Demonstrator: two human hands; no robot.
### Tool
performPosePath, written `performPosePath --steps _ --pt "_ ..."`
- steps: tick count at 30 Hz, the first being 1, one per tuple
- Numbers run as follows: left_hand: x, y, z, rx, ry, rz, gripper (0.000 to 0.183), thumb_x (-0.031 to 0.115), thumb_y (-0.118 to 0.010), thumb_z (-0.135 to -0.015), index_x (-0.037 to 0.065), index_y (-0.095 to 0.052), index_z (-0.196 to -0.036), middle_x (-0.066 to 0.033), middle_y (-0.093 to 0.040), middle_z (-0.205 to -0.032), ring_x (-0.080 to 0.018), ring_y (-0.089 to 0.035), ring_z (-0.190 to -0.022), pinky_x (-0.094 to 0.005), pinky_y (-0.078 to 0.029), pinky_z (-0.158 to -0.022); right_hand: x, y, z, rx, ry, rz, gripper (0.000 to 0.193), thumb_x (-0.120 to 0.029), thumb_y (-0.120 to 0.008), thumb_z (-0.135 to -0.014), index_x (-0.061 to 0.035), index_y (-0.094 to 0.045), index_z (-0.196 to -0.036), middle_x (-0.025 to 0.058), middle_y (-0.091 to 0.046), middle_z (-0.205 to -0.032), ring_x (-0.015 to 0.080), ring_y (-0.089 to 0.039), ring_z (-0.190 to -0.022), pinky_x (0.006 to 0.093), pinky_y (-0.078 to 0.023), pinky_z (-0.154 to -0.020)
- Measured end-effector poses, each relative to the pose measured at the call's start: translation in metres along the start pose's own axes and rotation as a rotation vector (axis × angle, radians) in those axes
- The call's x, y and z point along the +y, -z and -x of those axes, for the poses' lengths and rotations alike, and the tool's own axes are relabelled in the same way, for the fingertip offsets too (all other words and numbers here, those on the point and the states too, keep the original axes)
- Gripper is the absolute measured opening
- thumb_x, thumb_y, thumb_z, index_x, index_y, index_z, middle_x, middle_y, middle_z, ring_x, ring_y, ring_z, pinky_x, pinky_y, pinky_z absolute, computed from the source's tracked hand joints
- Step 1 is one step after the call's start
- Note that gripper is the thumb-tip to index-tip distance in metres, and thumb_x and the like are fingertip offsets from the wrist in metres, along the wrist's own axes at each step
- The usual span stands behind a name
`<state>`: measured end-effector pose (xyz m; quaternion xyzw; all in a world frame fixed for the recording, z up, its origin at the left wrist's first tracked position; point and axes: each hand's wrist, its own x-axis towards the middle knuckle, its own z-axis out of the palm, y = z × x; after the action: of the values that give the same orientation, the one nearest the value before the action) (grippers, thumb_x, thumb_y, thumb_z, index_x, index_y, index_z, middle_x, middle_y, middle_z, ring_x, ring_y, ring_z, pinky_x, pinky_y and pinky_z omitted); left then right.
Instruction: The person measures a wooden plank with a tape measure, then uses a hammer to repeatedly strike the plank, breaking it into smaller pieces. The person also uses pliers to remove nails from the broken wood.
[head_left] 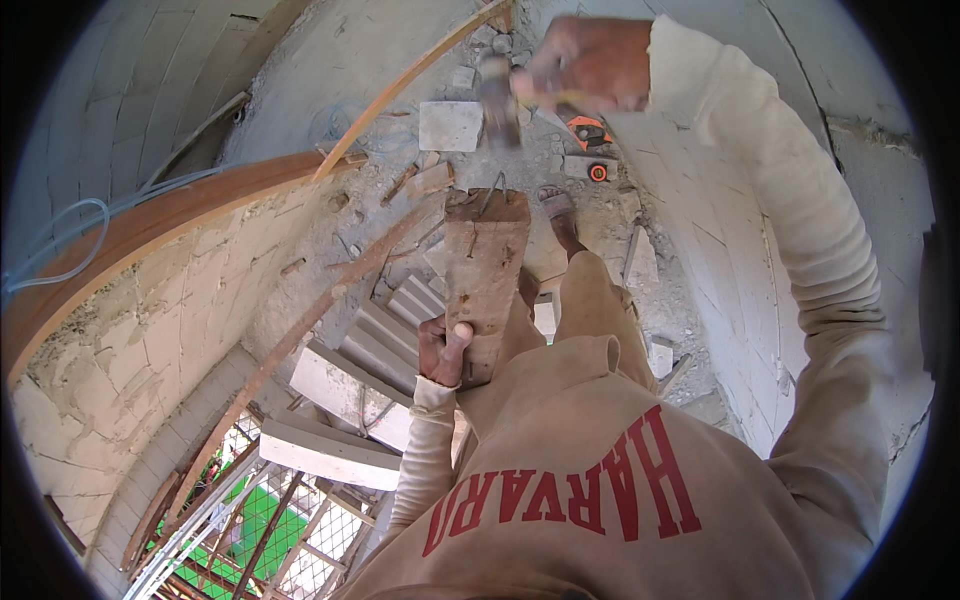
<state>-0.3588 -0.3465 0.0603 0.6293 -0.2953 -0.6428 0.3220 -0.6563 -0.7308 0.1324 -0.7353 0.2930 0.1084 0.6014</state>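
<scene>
My left hand (443, 350) grips the side of a thick, worn wooden post (484, 265), thumb lying on its upper face. The post rests against my leg, and bent metal nails (493, 192) stick out at its far end. Another bent nail and some rusty holes show on its face. My right hand (588, 65) is raised beyond the post, closed around the handle of a hammer. The hammer's head (499, 102) is smeared by motion and hangs in the air, apart from the post.
On the rubble-strewn floor lie a white block (450, 126), an orange-and-black handsaw handle (587, 132) and an orange tape measure (598, 172). A long wooden board (405, 85) slants at the left. Pale blocks (345, 385) and a metal grille (290, 525) are at lower left. Block walls flank me.
</scene>
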Motion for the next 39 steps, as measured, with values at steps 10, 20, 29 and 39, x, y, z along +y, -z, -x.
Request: performPosePath --steps 10,20,29,39 --pt "0.005 -0.004 0.003 -0.015 0.011 -0.013 0.062 0.054 -0.07 -0.093 -0.006 -0.076 -0.108 -0.0074 -0.077 -0.096 -0.0139 -0.066 -0.088 -0.0319 -0.053 -0.08 -0.004 -0.006 0.002 0.186 -0.128 -0.051 0.067 -0.075 -0.06 -0.094 -0.0083 -0.064 -0.093 -0.004 -0.042 -0.049 0.0063 -0.04 -0.037 0.0273 -0.031 -0.036" --pt "0.007 -0.011 0.001 0.074 0.015 -0.04 0.062 0.055 -0.07 -0.092 -0.006 -0.077 -0.103 -0.0067 -0.076 -0.092 -0.0135 -0.065 -0.084 -0.0324 -0.052 -0.077 -0.008 -0.039 0.033 0.156 -0.138 -0.307 0.055 -0.057 -0.064 -0.099 -0.0022 -0.066 -0.094 -0.0011 -0.047 -0.056 0.0062 -0.04 -0.041 0.0263 -0.032 -0.037" --pt "-0.002 -0.003 0.001 0.035 0.008 -0.086 0.088 0.073 -0.069 -0.086 -0.011 -0.072 -0.109 -0.0192 -0.077 -0.091 -0.0257 -0.076 -0.082 -0.0379 -0.061 -0.076 0.022 -0.131 0.033 0.799 -0.039 -1.092 0.05 -0.051 -0.06 -0.103 -0.0017 -0.062 -0.101 -0.0044 -0.043 -0.057 0.0062 -0.036 -0.039 0.0253 -0.028 -0.037" --pt "0.012 -0.012 0.005 0.074 -0.019 0.053 0.068 0.061 -0.073 -0.09 -0.005 -0.077 -0.103 -0.0065 -0.076 -0.091 -0.0134 -0.067 -0.084 -0.0321 -0.053 -0.078 0.012 -0.129 0.035 0.656 0.0 -0.691 0.05 -0.052 -0.061 -0.103 -0.0026 -0.068 -0.101 -0.0048 -0.042 -0.056 0.0036 -0.035 -0.04 0.0229 -0.031 -0.039"
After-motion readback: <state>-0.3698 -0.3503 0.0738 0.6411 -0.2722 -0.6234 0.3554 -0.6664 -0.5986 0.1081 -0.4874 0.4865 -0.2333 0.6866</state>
